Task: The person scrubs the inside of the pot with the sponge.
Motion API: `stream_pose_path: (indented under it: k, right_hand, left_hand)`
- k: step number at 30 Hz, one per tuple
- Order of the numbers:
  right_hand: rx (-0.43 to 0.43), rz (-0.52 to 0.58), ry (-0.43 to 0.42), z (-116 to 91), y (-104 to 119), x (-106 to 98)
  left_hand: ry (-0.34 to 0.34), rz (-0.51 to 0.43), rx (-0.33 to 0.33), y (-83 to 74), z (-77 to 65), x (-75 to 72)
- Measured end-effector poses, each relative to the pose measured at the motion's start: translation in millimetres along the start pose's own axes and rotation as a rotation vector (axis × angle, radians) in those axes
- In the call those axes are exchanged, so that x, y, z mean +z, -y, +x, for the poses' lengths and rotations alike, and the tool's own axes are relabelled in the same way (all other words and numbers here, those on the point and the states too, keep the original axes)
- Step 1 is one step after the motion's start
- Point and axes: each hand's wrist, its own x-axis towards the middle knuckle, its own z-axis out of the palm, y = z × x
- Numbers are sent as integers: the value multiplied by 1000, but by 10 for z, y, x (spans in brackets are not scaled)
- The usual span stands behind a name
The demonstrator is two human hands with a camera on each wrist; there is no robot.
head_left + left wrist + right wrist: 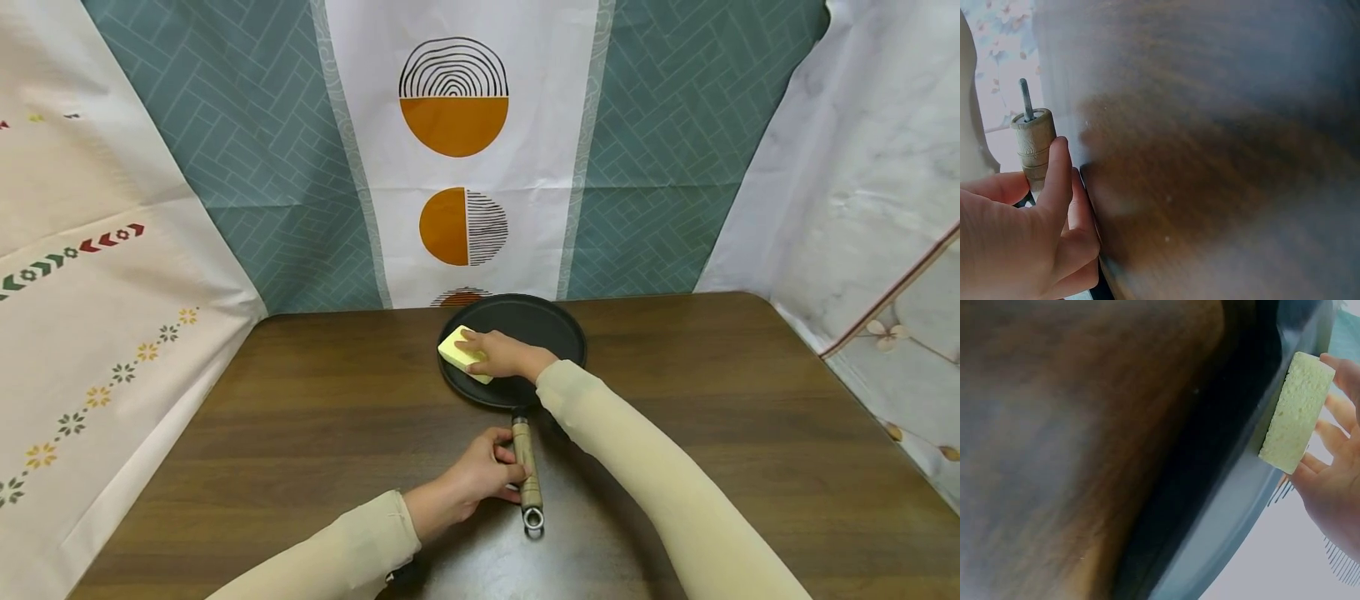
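A round black frying pan (536, 325) lies at the back middle of the table, its light wooden handle (525, 442) pointing toward me. My left hand (474, 473) holds that handle, thumb and fingers on either side; the left wrist view shows the handle's end (1035, 140) with its metal ring rising above the fingers. Over the pan's left part, my right hand (508, 354) grips a pale yellow sponge (453, 346). In the right wrist view the sponge (1297, 412) stands with its long side against the pan's surface, fingertips on its outer side.
The brown wooden table (322, 467) extends to both sides of the pan. Behind it hangs a teal and white cloth (360, 150) with orange half circles. Patterned cloths border the left and right sides. A small dark object (401, 573) shows at the left sleeve.
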Motion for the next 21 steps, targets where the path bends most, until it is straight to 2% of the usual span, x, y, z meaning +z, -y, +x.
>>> stream_pose_path:
  k: [21]
  right_hand:
    - [69,2,31,194,-126,-113]
  left_hand:
    - [-1,9,-2,-14,-14,5]
